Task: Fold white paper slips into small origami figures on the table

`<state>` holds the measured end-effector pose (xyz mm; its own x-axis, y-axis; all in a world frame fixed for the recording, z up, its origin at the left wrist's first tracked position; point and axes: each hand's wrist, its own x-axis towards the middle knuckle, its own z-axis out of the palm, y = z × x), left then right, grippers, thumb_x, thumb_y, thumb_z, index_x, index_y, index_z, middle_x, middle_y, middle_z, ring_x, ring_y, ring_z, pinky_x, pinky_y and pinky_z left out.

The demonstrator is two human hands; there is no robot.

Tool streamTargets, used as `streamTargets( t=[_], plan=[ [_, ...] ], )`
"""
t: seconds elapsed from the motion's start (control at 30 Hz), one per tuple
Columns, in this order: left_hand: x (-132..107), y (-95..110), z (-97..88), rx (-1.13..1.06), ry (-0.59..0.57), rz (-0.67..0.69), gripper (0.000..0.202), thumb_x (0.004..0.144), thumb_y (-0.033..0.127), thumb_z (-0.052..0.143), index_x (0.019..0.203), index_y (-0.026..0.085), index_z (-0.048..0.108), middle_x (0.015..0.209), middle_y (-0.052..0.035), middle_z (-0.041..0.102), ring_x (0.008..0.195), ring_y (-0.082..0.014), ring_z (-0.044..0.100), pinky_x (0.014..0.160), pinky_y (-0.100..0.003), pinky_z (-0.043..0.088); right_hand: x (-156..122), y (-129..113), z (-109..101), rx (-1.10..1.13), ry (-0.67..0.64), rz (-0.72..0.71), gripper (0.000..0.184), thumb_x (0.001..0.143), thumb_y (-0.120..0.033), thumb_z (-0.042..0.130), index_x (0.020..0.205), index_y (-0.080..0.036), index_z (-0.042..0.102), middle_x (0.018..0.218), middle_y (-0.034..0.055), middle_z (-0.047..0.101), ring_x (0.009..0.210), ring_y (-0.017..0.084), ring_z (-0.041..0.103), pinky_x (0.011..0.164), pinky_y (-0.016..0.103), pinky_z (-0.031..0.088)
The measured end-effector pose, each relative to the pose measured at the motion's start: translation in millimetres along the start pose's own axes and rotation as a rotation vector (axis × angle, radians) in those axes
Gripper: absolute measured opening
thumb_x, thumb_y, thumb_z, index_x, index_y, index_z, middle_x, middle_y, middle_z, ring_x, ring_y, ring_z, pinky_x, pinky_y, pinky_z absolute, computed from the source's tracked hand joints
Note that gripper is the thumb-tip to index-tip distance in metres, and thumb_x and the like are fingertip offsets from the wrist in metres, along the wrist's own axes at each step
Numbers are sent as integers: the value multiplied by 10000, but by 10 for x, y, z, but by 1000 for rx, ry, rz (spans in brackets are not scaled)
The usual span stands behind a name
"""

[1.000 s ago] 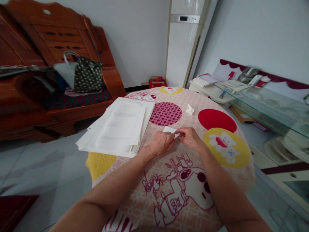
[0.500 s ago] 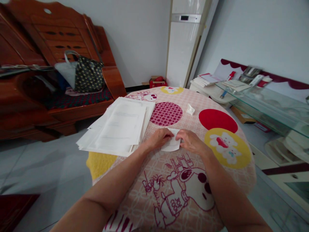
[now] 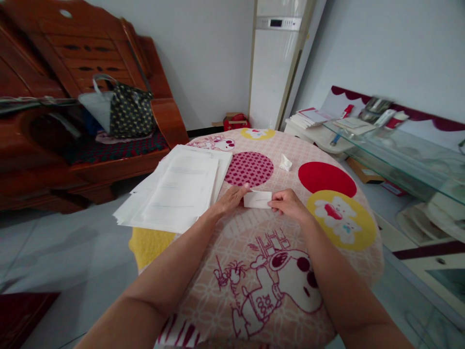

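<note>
A small folded white paper [image 3: 257, 199] lies on the round table's pink cartoon-print cloth [image 3: 254, 261]. My left hand [image 3: 230, 199] rests at its left end, fingers stretched flat against the paper's edge. My right hand [image 3: 289, 204] is at its right end, fingers curled and pinching that edge. To the left of both hands a thick stack of white sheets [image 3: 178, 190] overhangs the table's left rim.
A crumpled bit of white tissue [image 3: 285, 163] lies farther back on the cloth. A wooden bench [image 3: 119, 160] with a dark patterned bag [image 3: 129, 112] stands left. A glass shelf [image 3: 399, 155] with books and clutter runs along the right. A white standing unit [image 3: 271, 68] is behind.
The paper went from a loose piece between my fingertips to a narrow folded strip lying flat. My left hand opened out flat beside it; my right hand stayed pinched at its right end.
</note>
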<state>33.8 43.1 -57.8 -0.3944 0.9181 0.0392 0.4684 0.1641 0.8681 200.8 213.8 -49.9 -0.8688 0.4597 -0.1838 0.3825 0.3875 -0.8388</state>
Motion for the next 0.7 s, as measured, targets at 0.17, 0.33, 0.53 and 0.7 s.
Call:
streamTargets(
  t=[0.17, 0.33, 0.53, 0.7],
  plan=[
    [50, -93, 54, 14, 33, -46, 499, 755, 251, 716, 1238, 146, 651, 892, -34, 700, 743, -153, 612, 644, -243, 466, 12, -47, 76, 152, 96, 129, 133, 778, -105, 659, 650, -141, 654, 518, 4, 622, 423, 89, 519, 392, 177, 373],
    [62, -63, 128, 166, 111, -98, 513, 767, 135, 663, 1279, 175, 642, 1061, -52, 726, 769, -142, 621, 700, -253, 494, 6, -96, 115, 250, 168, 153, 46, 782, -106, 683, 746, -134, 678, 516, -12, 619, 452, 98, 565, 375, 159, 376],
    [48, -16, 107, 186, 107, -104, 517, 785, 175, 694, 1298, 167, 633, 967, -42, 722, 759, -149, 630, 686, -253, 483, -37, -138, 104, 224, 104, 247, 189, 836, -110, 642, 648, -132, 638, 530, 9, 633, 437, 96, 589, 335, 158, 355],
    [41, -12, 90, 154, 116, -113, 495, 804, 142, 641, 1299, 144, 624, 641, 54, 570, 622, -123, 551, 601, -229, 404, -31, -143, 103, 188, 93, 305, 251, 848, -94, 621, 600, -136, 605, 491, 15, 618, 396, 100, 572, 334, 172, 379]
  ],
)
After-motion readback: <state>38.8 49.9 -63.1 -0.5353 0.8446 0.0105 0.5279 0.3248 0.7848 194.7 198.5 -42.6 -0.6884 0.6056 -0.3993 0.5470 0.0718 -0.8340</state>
